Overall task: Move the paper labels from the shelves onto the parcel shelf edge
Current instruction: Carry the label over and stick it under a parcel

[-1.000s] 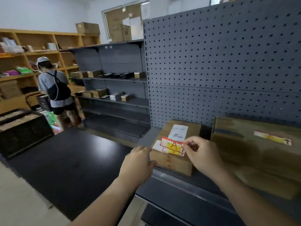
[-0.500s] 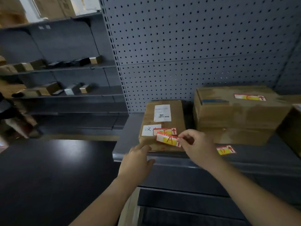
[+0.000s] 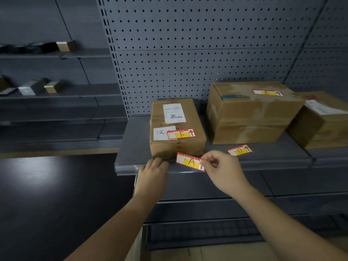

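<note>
Grey shelf edge, label A lowered to it — right hand pinching, left hand grip unclear.

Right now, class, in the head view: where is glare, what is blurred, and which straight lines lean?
Head view: glare on the dark table; the small boxes on the far shelves are blurred; the pegboard uprights lean outward, wide-lens distortion; the label in the right hand is sharp.

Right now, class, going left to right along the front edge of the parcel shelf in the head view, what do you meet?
left hand → label marked A → right hand, pinching that label → loose label lying flat on the shelf
</note>
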`<state>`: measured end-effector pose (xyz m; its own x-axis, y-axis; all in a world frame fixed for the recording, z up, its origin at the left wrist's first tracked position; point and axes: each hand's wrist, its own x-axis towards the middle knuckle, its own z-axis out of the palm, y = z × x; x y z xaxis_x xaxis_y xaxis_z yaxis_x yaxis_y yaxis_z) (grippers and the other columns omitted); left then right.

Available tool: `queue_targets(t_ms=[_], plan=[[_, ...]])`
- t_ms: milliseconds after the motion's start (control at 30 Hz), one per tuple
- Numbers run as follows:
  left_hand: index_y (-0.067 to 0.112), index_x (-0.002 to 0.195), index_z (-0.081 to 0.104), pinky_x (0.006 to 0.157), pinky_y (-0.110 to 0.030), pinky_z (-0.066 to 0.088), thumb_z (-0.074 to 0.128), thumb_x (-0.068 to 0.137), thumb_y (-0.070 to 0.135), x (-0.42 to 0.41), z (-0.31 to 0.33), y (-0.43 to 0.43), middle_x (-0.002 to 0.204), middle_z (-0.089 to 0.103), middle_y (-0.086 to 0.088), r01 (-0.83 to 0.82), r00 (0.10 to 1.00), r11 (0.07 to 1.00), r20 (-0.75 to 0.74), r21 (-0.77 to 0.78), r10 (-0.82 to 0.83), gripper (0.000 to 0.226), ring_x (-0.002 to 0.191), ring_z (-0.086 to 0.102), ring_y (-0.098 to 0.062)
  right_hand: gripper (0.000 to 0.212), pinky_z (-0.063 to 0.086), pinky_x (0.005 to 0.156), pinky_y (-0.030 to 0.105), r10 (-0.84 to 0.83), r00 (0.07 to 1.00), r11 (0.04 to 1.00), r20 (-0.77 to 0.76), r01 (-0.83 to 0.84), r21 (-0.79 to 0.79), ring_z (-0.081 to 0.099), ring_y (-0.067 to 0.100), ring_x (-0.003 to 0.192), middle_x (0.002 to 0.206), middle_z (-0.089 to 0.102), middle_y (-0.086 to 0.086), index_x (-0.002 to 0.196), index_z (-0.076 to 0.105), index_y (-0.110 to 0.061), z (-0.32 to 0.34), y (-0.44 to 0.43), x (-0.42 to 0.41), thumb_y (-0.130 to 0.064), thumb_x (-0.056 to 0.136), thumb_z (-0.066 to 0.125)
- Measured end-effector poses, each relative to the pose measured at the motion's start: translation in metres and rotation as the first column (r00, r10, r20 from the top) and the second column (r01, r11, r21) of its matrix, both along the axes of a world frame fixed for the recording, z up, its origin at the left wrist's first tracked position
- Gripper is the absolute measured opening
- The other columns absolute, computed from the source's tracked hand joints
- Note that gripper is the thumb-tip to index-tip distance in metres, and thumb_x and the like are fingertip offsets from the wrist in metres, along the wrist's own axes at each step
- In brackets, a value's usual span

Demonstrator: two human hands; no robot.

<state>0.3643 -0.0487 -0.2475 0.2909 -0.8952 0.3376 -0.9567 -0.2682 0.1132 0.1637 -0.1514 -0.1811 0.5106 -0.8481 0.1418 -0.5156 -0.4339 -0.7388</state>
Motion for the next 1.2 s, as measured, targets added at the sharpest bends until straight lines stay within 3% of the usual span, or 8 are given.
queue_targets(t_ms=[133,300,567,900,1067,1200], plan=[[0.019,0.098,0.064,0.07,-0.041,0.047,0.081,0.066,0.01,0.006,-0.014,-0.005,0.093,0.06,0.0,0.051,0.996,0.994,0.072,-0.099,-0.044,0.038,0.083,0.057,-0.026,0.007,0.046,0.068,0.01,0.001,1.0,1.0,0.01,-0.001,0.005,0.063,-0.001,0.079,0.083,0.068,-0.015,0.095,0.07,-0.026,-0.003,-0.007,0.002,-0.023,0.09,0.069],[0.015,0.094,0.065,0.07,-0.04,0.045,0.076,0.074,0.006,0.013,-0.028,-0.009,0.088,0.061,-0.004,0.11,0.99,0.961,0.112,-0.255,-0.083,0.024,0.079,0.056,-0.029,0.007,0.048,0.068,0.011,0.022,0.999,1.0,0.029,-0.022,-0.003,0.063,-0.001,0.078,0.082,0.068,-0.015,0.095,0.071,-0.025,-0.011,-0.015,0.006,-0.022,0.089,0.07],[0.011,0.094,0.07,0.072,-0.04,0.046,0.077,0.076,0.003,0.024,-0.05,-0.011,0.088,0.065,-0.006,0.225,0.967,0.885,0.204,-0.407,-0.152,0.021,0.081,0.059,-0.029,0.009,0.053,0.072,0.016,0.033,0.999,0.999,0.036,-0.033,0.012,0.065,0.002,0.081,0.085,0.069,-0.014,0.095,0.071,-0.027,-0.022,-0.019,0.01,-0.02,0.089,0.07],[0.008,0.101,0.072,0.071,-0.042,0.048,0.078,0.072,-0.004,0.034,-0.063,-0.01,0.091,0.067,-0.008,0.307,0.945,0.852,0.237,-0.423,-0.223,0.031,0.078,0.058,-0.029,0.008,0.052,0.073,0.014,0.051,0.998,0.999,0.028,-0.052,0.015,0.065,0.001,0.082,0.085,0.069,-0.016,0.096,0.071,-0.027,-0.026,-0.025,0.011,-0.022,0.089,0.07],[0.015,0.097,0.067,0.074,-0.037,0.044,0.075,0.08,0.006,0.031,-0.048,-0.005,0.09,0.064,-0.003,0.301,0.951,0.882,0.184,-0.364,-0.249,0.021,0.081,0.056,-0.026,0.009,0.051,0.074,0.015,0.111,0.993,0.994,-0.033,-0.11,0.024,0.063,0.002,0.085,0.09,0.068,-0.014,0.1,0.07,-0.026,-0.023,-0.028,0.017,-0.024,0.092,0.067],[0.017,0.1,0.067,0.079,-0.039,0.049,0.058,0.088,0.021,0.029,-0.037,0.002,0.095,0.063,-0.001,0.298,0.955,0.912,0.08,-0.284,-0.287,0.015,0.088,0.057,-0.023,0.01,0.054,0.078,0.021,0.16,0.984,0.987,-0.073,-0.161,-0.016,0.062,0.003,0.087,0.093,0.067,-0.012,0.1,0.07,-0.027,-0.026,-0.029,0.028,-0.022,0.093,0.065]])
